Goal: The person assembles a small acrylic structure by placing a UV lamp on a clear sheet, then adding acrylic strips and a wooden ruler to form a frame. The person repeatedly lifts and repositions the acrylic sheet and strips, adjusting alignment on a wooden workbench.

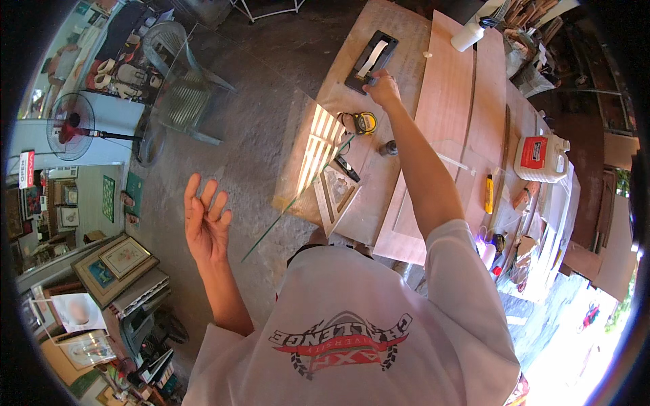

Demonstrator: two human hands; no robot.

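At the left, my left hand [206,227] is raised with bent fingers at the edge of a clear glass sheet [284,215]. The sheet's green edge runs up to the table, and light stripes shine across it; the thumb is hidden. My right arm reaches over the table, and my right hand [383,89] grips the near end of a black tape dispenser [371,62] with a whitish roll. Closer in lie a yellow and black tape measure [365,123], a small dark bottle [388,147], a black marker-like tool [347,168] and a triangular set square [336,196].
Long wooden boards [443,101] cover the table's right part, with a white spray bottle [472,34], a jug with a red label [542,158] and a yellow cutter [489,194]. At the left are a plastic chair [186,91], a fan [71,127] and framed pictures [115,265].
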